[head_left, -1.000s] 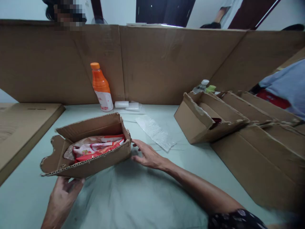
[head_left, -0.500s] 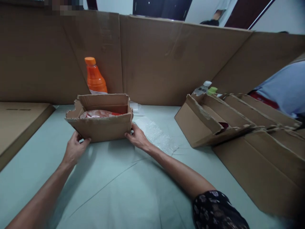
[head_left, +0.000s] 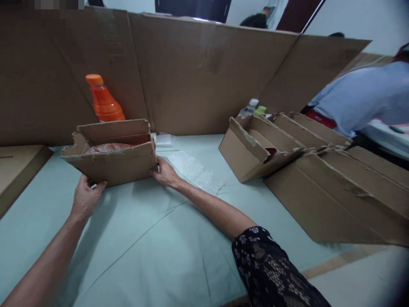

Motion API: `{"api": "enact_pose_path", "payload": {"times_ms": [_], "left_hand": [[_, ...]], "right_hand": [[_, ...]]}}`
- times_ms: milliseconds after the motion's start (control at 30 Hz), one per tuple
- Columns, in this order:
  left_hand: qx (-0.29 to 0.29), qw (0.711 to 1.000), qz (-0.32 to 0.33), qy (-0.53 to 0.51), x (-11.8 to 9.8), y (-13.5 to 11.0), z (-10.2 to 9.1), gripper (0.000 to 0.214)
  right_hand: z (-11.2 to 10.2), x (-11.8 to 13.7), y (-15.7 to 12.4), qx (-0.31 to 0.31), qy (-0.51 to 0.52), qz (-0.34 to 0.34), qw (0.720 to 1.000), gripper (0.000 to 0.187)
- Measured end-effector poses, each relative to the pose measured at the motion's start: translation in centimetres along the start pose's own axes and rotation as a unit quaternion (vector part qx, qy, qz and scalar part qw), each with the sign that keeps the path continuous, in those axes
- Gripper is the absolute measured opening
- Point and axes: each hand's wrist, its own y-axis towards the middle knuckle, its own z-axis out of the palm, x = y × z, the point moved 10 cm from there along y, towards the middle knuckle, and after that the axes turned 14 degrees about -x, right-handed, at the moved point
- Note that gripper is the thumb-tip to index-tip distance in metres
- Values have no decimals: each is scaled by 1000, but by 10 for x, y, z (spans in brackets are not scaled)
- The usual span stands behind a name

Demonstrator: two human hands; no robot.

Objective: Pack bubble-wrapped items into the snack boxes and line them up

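Note:
Between my hands is a small open cardboard box with rough-cut edges, tilted slightly. My left hand grips its lower left corner, thumb in front and fingers underneath. At its right end my right hand is closed on the side, with some fingers hidden behind the cardboard. Inside lies a red and clear plastic package, mostly hidden by the front wall. Just behind the box stands an orange bottle with an orange cap, its lower part covered by the box.
Bubble wrap and a small whitish flat item lie right of the box. Divided cardboard boxes stand at right, near a clear bottle. A tall cardboard wall closes the back; a flat carton lies left. Someone in light blue is at far right.
My head view has turned to the right, so everything sits farther left in the picture. Both hands keep their hold on the box, which looks about the same in place.

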Motion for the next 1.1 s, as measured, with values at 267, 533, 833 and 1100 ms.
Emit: {"api": "enact_pose_path", "payload": {"times_ms": [267, 533, 833, 1100], "left_hand": [[48, 997, -22, 63, 19, -97, -38, 73], [143, 958, 200, 145, -19, -211, -17, 48], [218, 892, 393, 36, -105, -330, 14, 60], [199, 972, 98, 84, -49, -311, 23, 45]], "right_hand": [[-114, -62, -91, 68, -151, 17, 986, 62], [-147, -70, -142, 108, -290, -32, 950, 38], [-118, 54, -218, 252, -26, -139, 957, 33], [-179, 49, -235, -43, 58, -87, 994, 18]]}}
